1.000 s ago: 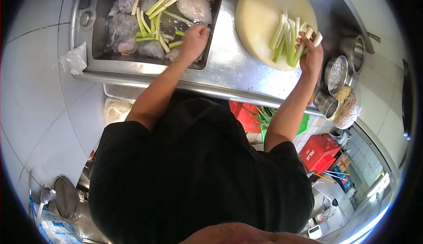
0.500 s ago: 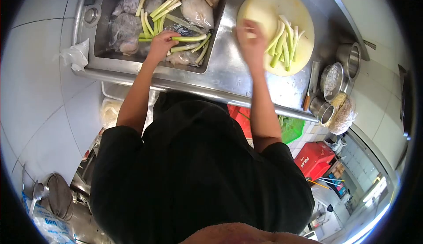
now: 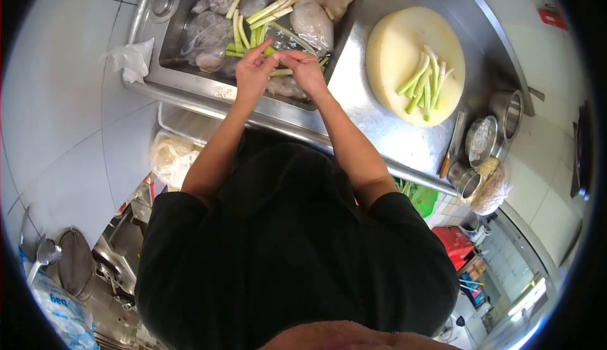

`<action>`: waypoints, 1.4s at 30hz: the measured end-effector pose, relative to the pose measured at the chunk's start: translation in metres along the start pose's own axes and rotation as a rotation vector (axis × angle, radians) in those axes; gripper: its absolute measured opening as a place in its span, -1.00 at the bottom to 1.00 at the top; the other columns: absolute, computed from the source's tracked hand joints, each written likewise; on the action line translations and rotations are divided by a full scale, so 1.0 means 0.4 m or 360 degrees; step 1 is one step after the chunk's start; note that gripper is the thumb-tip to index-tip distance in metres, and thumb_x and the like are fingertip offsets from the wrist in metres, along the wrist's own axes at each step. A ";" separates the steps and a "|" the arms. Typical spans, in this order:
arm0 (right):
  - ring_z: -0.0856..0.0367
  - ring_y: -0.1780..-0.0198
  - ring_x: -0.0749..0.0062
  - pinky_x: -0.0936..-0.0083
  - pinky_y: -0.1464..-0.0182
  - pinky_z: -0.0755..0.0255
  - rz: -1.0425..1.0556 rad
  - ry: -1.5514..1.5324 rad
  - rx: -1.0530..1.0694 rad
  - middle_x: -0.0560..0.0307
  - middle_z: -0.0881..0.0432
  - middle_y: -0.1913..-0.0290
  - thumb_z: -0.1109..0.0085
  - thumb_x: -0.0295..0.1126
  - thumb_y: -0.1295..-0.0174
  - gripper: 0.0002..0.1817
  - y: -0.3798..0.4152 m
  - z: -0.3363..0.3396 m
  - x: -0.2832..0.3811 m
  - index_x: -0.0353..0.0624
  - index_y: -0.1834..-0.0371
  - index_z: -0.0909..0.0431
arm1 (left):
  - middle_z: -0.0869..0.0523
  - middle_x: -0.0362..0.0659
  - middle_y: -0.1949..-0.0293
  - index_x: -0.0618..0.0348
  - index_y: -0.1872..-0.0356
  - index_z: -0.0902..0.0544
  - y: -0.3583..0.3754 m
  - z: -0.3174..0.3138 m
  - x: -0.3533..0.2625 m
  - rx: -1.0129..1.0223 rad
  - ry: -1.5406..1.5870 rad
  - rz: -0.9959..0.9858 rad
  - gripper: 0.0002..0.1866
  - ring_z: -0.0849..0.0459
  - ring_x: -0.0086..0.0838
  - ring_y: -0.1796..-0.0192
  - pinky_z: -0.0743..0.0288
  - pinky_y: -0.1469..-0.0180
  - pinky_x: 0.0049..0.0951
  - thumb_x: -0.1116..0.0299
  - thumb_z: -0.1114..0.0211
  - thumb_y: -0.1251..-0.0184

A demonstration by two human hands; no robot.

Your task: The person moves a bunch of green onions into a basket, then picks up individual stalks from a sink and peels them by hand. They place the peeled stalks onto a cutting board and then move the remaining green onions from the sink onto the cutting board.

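Over the front part of the sink (image 3: 174, 46), my left hand (image 3: 255, 72) pinches one end of a green stalk (image 3: 269, 51). My right hand (image 3: 303, 70) is closed at the same stalk, fingertips close to those of my left. Much of the stalk is hidden by my fingers. Below and behind them, more green and white stalks (image 3: 242, 32) lie across bagged, pale lumps (image 3: 313, 24) in the sink. Several cut stalks (image 3: 430, 84) rest on the round, pale cutting board (image 3: 389, 46) to the right.
A knife (image 3: 454, 141) lies right of the board, beside metal bowls (image 3: 506, 113) and a small metal pot (image 3: 465, 179). A filled plastic bag (image 3: 493, 189) sits at the counter's right end. A white plastic bag (image 3: 134, 59) hangs at the sink's left edge.
My right hand has moved left from beside the board to meet my left hand over the sink. The view has shifted, so the sink and board appear lower and farther right.
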State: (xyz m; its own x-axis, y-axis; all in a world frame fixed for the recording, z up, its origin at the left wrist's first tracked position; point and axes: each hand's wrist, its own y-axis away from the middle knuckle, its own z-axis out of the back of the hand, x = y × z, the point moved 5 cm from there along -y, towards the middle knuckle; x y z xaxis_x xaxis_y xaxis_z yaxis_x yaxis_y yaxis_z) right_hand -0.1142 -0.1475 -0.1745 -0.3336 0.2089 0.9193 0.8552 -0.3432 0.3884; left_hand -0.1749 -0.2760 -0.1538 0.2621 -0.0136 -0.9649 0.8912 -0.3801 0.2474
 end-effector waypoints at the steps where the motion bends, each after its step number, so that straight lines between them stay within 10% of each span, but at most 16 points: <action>1: -0.60 0.28 0.57 0.58 0.16 -0.46 -0.0004 0.0038 -0.0046 0.10 -0.75 0.28 -0.25 -0.34 -0.27 -0.74 -0.004 -0.007 -0.012 -0.31 0.11 -0.70 | -0.63 -0.26 0.27 0.25 -0.11 -0.64 0.000 0.012 0.004 -0.0099 -0.0073 0.0015 -0.65 -0.61 -0.67 0.32 -0.49 0.25 -0.67 0.51 -0.34 -0.30; 8: -0.55 0.42 0.50 0.54 0.32 -0.39 0.0094 0.0206 -0.0585 0.11 -0.68 0.44 -0.09 -0.38 -0.31 -0.76 -0.028 -0.020 -0.020 -0.35 0.35 -0.66 | -0.62 -0.25 0.33 0.31 0.07 -0.69 0.022 0.046 0.011 -0.0318 -0.0412 -0.0312 -0.77 -0.56 -0.67 0.42 -0.46 0.30 -0.67 0.55 -0.35 -0.25; 16: -0.50 0.32 0.43 0.38 0.19 -0.37 -0.0758 -0.1199 -0.0662 0.22 -0.51 0.38 -0.02 -0.47 -0.31 -0.85 -0.098 0.036 -0.104 -0.14 0.10 -0.52 | -0.59 -0.31 0.47 0.35 0.20 -0.63 0.040 0.113 0.064 -0.0089 -0.0429 -0.0020 -0.86 -0.49 -0.72 0.44 -0.39 0.38 -0.66 0.64 -0.32 -0.22; 29: -0.33 0.51 0.39 0.25 0.16 -0.36 -0.0783 -0.1794 -0.0996 0.18 -0.34 0.52 0.15 -0.56 -0.33 -0.88 -0.196 0.044 -0.107 -0.16 0.23 -0.42 | -0.65 -0.21 0.36 0.34 0.21 -0.64 0.090 0.120 -0.044 -0.0216 -0.0734 -0.0500 -0.85 -0.57 -0.67 0.38 -0.46 0.34 -0.64 0.62 -0.35 -0.20; 34: -0.39 0.51 0.37 0.36 0.32 -0.39 -0.0270 -0.1554 -0.1171 0.22 -0.40 0.52 0.05 -0.41 -0.40 -0.90 -0.250 0.243 -0.110 -0.17 0.19 -0.46 | -0.67 -0.13 0.36 0.36 0.20 -0.57 0.084 0.263 0.002 -0.0429 -0.0264 -0.0030 -0.87 -0.65 -0.58 0.37 -0.57 0.29 -0.60 0.57 -0.31 -0.28; 39: -0.64 0.08 0.39 0.47 0.02 -0.46 0.0197 0.0677 -0.0657 0.01 -0.69 0.13 -0.25 -0.10 -0.29 -0.47 -0.217 0.098 -0.006 -0.42 -0.04 -0.56 | -0.69 -0.06 0.39 0.38 0.17 -0.52 0.059 0.274 0.035 -0.0452 0.0134 0.0221 -0.86 -0.70 -0.48 0.41 -0.64 0.26 -0.52 0.56 -0.26 -0.31; 42: -0.67 0.18 0.39 0.51 0.12 -0.55 -0.0116 0.0216 -0.0101 -0.01 -0.70 0.17 -0.23 -0.24 -0.32 -0.60 -0.138 -0.033 0.026 -0.43 0.01 -0.59 | -0.68 -0.06 0.38 0.35 0.18 -0.50 0.053 0.228 0.053 -0.0411 0.0152 0.0186 -0.85 -0.69 -0.45 0.40 -0.64 0.26 -0.51 0.57 -0.27 -0.29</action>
State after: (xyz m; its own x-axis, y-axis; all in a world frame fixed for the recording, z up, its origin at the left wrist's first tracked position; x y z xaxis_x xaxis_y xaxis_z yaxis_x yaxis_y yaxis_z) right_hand -0.1700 -0.1384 -0.1854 -0.4479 0.1112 0.8871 0.8015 -0.3896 0.4536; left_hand -0.1842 -0.3687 -0.1770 0.3914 0.0483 -0.9189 0.9143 -0.1332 0.3825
